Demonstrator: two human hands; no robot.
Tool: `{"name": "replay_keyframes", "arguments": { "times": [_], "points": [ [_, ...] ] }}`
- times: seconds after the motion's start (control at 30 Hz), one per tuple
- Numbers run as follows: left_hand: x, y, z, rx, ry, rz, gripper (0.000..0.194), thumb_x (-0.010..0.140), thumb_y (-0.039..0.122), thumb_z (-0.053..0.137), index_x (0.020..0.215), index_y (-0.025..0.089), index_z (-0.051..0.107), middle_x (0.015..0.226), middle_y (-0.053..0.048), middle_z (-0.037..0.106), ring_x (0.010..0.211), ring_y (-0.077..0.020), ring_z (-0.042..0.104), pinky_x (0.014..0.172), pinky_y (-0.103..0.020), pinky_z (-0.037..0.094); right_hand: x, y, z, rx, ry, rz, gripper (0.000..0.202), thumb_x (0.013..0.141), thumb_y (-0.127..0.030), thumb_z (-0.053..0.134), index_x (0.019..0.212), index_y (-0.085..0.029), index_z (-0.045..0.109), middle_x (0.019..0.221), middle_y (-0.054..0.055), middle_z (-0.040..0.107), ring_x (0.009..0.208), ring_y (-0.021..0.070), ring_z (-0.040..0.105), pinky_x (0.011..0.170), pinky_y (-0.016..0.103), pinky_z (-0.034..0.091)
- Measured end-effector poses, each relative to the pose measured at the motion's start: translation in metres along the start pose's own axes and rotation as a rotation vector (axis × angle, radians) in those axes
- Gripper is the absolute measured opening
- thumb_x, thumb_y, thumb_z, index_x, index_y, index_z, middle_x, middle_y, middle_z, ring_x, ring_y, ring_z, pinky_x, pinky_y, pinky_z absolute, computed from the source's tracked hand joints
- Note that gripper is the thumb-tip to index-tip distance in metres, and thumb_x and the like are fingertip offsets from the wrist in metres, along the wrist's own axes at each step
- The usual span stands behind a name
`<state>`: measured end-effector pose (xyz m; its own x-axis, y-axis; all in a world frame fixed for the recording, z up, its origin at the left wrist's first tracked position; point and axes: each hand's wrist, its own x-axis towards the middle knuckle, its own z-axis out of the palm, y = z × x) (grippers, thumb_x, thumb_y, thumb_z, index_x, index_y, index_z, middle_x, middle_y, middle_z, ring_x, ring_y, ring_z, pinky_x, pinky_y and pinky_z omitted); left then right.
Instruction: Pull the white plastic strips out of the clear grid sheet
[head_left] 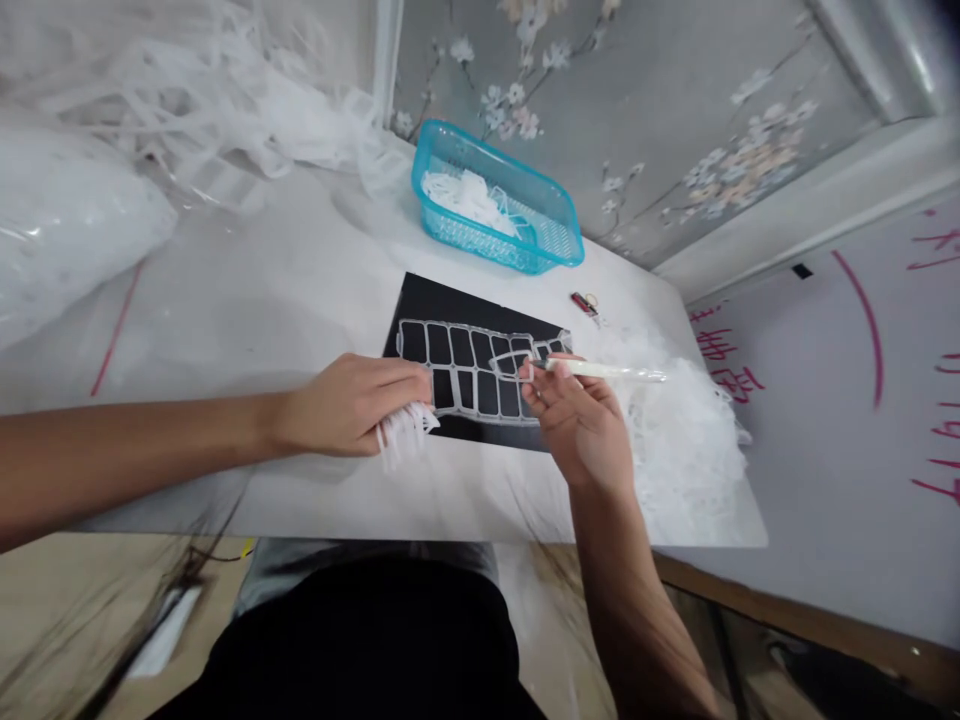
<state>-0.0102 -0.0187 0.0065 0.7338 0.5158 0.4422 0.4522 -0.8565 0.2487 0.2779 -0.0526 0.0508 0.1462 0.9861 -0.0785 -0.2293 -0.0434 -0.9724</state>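
On a black mat (480,432) lies a whitish lattice of rounded rectangular frames (465,345), joined in two rows. My left hand (356,400) rests at the lattice's lower left, its fingers closed round a bunch of thin white plastic strips (407,432). Pinched in my right hand (581,415), over the right part of the lattice, is a white pen-like tool (611,370) with a dark tip pointing left. A loose-looking white frame (511,366) sits at that tip, near my right fingertips; whether the fingers touch it I cannot tell.
A blue plastic basket (499,255) with white strips inside stands behind the mat. A small red item (583,303) lies right of the mat. White strips pile up at the right (682,440); a white plastic bag (75,220) and more strips (225,90) fill the left back.
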Motion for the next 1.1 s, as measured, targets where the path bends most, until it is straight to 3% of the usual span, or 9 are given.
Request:
{"name": "replay_keyframes", "arguments": {
  "times": [0.13, 0.3, 0.43, 0.53, 0.7, 0.8, 0.9, 1.0, 1.1],
  "points": [
    [0.004, 0.005, -0.007, -0.247, 0.159, 0.221, 0.018, 0.109, 0.01, 0.05, 0.115, 0.019, 0.065, 0.112, -0.006, 0.079, 0.122, -0.0158, 0.073, 0.096, -0.022, 0.058, -0.017, -0.006, 0.008, 0.042, -0.068, 0.125, 0.013, 0.087, -0.041, 0.087, 0.093, -0.032, 0.081, 0.089, -0.001, 0.086, 0.097, 0.0224, 0.084, 0.083, 0.035, 0.068],
    [0.002, 0.007, -0.014, -0.316, 0.286, 0.286, 0.013, 0.113, 0.016, 0.052, 0.113, 0.019, 0.065, 0.098, -0.004, 0.08, 0.115, -0.0168, 0.077, 0.092, -0.026, 0.065, -0.031, -0.006, 0.025, 0.139, -0.166, 0.328, 0.013, 0.085, -0.042, 0.089, 0.089, -0.032, 0.082, 0.087, -0.002, 0.086, 0.088, 0.0219, 0.084, 0.079, 0.035, 0.069],
    [-0.005, 0.004, -0.016, -0.345, 0.177, 0.242, 0.024, 0.113, 0.027, 0.049, 0.108, 0.023, 0.072, 0.086, -0.002, 0.077, 0.104, -0.0176, 0.079, 0.091, -0.034, 0.068, -0.032, -0.005, 0.03, 0.273, -0.263, 0.5, 0.015, 0.083, -0.043, 0.091, 0.089, -0.034, 0.081, 0.09, -0.003, 0.086, 0.084, 0.0196, 0.082, 0.074, 0.033, 0.069],
    [-0.007, 0.006, -0.015, -0.327, 0.086, 0.169, 0.023, 0.111, 0.027, 0.05, 0.11, 0.028, 0.073, 0.084, -0.002, 0.077, 0.103, -0.0179, 0.079, 0.094, -0.035, 0.067, -0.034, -0.001, 0.032, 0.293, -0.269, 0.532, 0.015, 0.084, -0.042, 0.091, 0.089, -0.032, 0.082, 0.089, -0.003, 0.086, 0.085, 0.0191, 0.082, 0.073, 0.03, 0.068],
    [0.0, 0.015, -0.015, -0.219, 0.174, 0.164, 0.02, 0.11, 0.022, 0.055, 0.126, 0.025, 0.066, 0.096, -0.003, 0.078, 0.099, -0.0178, 0.077, 0.087, -0.028, 0.063, -0.047, 0.007, 0.039, 0.107, -0.315, 0.415, 0.009, 0.087, -0.039, 0.088, 0.092, -0.033, 0.084, 0.09, -0.002, 0.086, 0.088, 0.02, 0.083, 0.086, 0.034, 0.067],
    [0.004, 0.016, -0.019, -0.201, 0.231, 0.293, 0.016, 0.108, 0.016, 0.054, 0.114, 0.019, 0.069, 0.09, -0.004, 0.076, 0.082, -0.0168, 0.072, 0.081, -0.028, 0.063, -0.054, 0.006, 0.036, 0.022, -0.409, 0.316, 0.006, 0.09, -0.042, 0.084, 0.093, -0.037, 0.084, 0.095, -0.002, 0.086, 0.096, 0.0257, 0.083, 0.093, 0.045, 0.067],
    [0.003, 0.019, -0.024, -0.148, 0.284, 0.545, 0.014, 0.1, 0.014, 0.065, 0.092, 0.021, 0.073, 0.079, 0.0, 0.072, 0.077, -0.0176, 0.071, 0.077, -0.029, 0.065, -0.054, 0.004, 0.028, -0.125, -0.462, 0.202, 0.005, 0.091, -0.046, 0.08, 0.096, -0.044, 0.083, 0.1, -0.002, 0.087, 0.104, 0.0331, 0.082, 0.092, 0.055, 0.067],
    [-0.002, 0.031, -0.024, -0.026, 0.289, 0.755, 0.016, 0.092, 0.022, 0.079, 0.079, 0.029, 0.072, 0.077, 0.005, 0.07, 0.079, -0.019, 0.074, 0.083, -0.031, 0.069, -0.043, 0.008, 0.024, -0.399, -0.362, 0.008, 0.009, 0.091, -0.046, 0.08, 0.099, -0.048, 0.083, 0.105, -0.002, 0.086, 0.1, 0.0344, 0.082, 0.086, 0.055, 0.067],
    [-0.007, 0.048, -0.021, 0.214, 0.185, 0.636, 0.014, 0.096, 0.031, 0.075, 0.083, 0.026, 0.071, 0.075, 0.003, 0.071, 0.08, -0.0234, 0.077, 0.087, -0.036, 0.07, -0.026, 0.021, 0.03, -0.605, -0.265, -0.2, 0.007, 0.095, -0.042, 0.077, 0.099, -0.043, 0.082, 0.102, -0.001, 0.085, 0.094, 0.0306, 0.08, 0.084, 0.05, 0.066]
  ]
}}
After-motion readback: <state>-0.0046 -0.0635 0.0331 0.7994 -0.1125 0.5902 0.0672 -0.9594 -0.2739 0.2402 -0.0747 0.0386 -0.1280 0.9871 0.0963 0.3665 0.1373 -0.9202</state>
